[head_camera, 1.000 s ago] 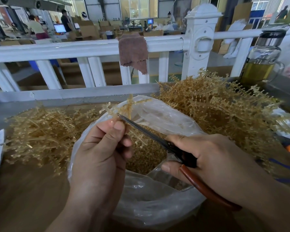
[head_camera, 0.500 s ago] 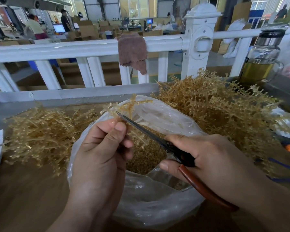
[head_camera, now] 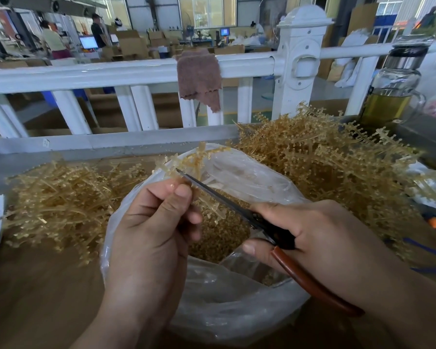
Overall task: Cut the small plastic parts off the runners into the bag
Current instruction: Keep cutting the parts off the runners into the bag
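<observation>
The left hand (head_camera: 151, 238) pinched a runner (head_camera: 186, 159) over the bag (head_camera: 237, 311); the right hand (head_camera: 312, 238) clasped scissors (head_camera: 212, 195) against it. Many cut parts (head_camera: 219, 233) lay inside, but a big heap of runners (head_camera: 325, 167) looked uncut.

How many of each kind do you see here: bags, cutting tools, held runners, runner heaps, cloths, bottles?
Plastic bag: 1
Cutting tool: 1
Held runner: 1
Runner heaps: 2 (left heap, right heap)
Brown cloth: 1
Glass bottle: 1
Total: 7

Left hand (head_camera: 149, 230) pinches a runner (head_camera: 186, 159); right hand (head_camera: 320, 230) grips the cutters (head_camera: 312, 283)
</observation>
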